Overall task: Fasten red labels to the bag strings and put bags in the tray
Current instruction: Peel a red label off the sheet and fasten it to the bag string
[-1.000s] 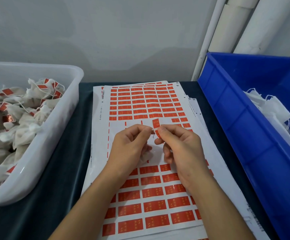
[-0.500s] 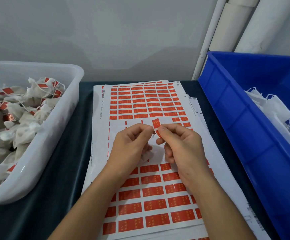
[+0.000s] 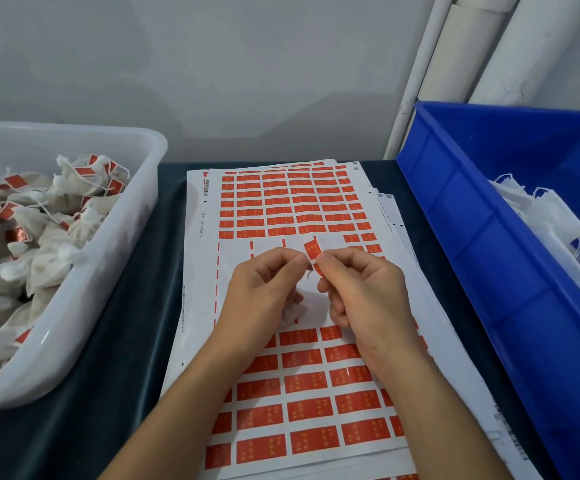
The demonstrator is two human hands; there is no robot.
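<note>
We log: left hand [image 3: 264,289] and right hand [image 3: 361,289] pinching red label [image 3: 313,252]; tray [image 3: 115,271] at nine o'clock.

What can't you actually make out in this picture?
All from the head view:
- String: hidden between the left hand and right hand pinching the red label.
- Small bag: mostly covered by the left hand.
- Label print: too small to read.
- White tray and blue bin: cut off by the edges.

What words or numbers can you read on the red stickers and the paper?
None can be read.
Red labels: small gold marks, too blurred.
Label sheet margin: a line of digits and a barcode, too small.
Held red label: gold marks, unreadable.
</note>
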